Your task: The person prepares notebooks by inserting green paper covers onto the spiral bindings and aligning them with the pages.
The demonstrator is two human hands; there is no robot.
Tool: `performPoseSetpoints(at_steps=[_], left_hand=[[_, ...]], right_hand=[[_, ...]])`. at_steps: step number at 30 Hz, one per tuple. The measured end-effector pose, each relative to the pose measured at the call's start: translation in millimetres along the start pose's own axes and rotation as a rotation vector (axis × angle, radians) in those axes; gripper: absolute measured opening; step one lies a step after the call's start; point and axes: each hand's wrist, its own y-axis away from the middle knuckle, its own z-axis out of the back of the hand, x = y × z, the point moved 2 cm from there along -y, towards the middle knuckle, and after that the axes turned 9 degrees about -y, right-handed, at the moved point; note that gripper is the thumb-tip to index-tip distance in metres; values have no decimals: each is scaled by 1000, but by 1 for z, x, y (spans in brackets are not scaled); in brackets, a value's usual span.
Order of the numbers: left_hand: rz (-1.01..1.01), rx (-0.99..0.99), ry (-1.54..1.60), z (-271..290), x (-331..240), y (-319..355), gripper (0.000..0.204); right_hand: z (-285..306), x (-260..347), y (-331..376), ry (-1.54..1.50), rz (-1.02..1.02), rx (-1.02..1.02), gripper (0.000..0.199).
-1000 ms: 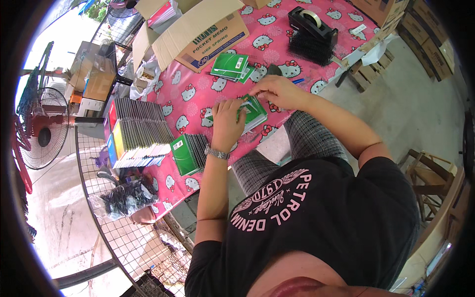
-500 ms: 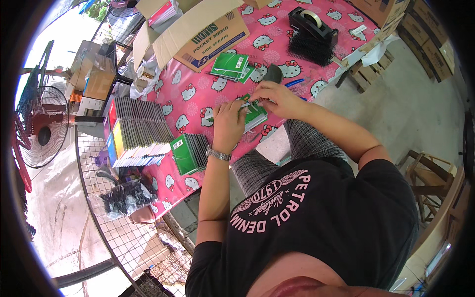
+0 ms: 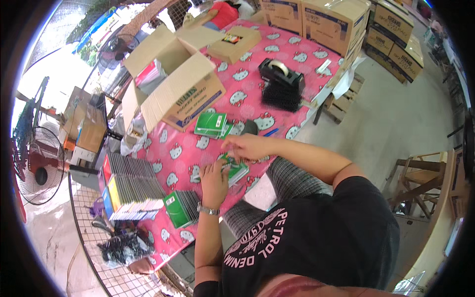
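Note:
A small green memo notebook [image 3: 239, 174] lies near the table's front edge, partly covered by my hands. My left hand [image 3: 214, 181], with a metal watch at the wrist, holds its left side with curled fingers. Over its far edge, my right hand [image 3: 247, 146] has its fingertips pinched together; whatever is between them is too small to make out. Just beyond are a few green notebooks [image 3: 211, 123], a dark grey rounded object [image 3: 251, 127] and a blue pen [image 3: 270, 132]. A row of green spiral notebooks [image 3: 177, 210] stands left of my left wrist.
Stacked spiral notebooks [image 3: 132, 185] fill the table's left side. An open carton [image 3: 193, 101] and a flat brown box [image 3: 234, 43] sit further back. A tape dispenser [image 3: 281, 74] stands by black spiral bindings [image 3: 281, 96] at the right. A person in red [image 3: 223, 14] is beyond the table.
The view has tilted up, showing more of the table's far end and the cartons there. Both hands stay at the green notebook; the right fingers have shifted slightly over it.

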Motion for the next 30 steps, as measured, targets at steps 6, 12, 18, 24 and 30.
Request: performPoseSetpoints(at_steps=[6, 12, 18, 24, 30], left_hand=[[-27, 50, 80, -15, -10, -28, 23], [171, -61, -166, -11, -13, -5, 29], [123, -20, -26, -16, -15, -16, 30], [94, -60, 46, -21, -11, -16, 33], [88, -25, 64, -16, -10, -16, 36]], right_hand=[[102, -125, -31, 1223, 199, -572, 58], [78, -51, -29, 426, 157, -212, 45], [57, -31, -14, 117, 175, 170, 33], [49, -21, -10, 174, 140, 125, 39], [46, -17, -14, 48, 213, 158, 40]])
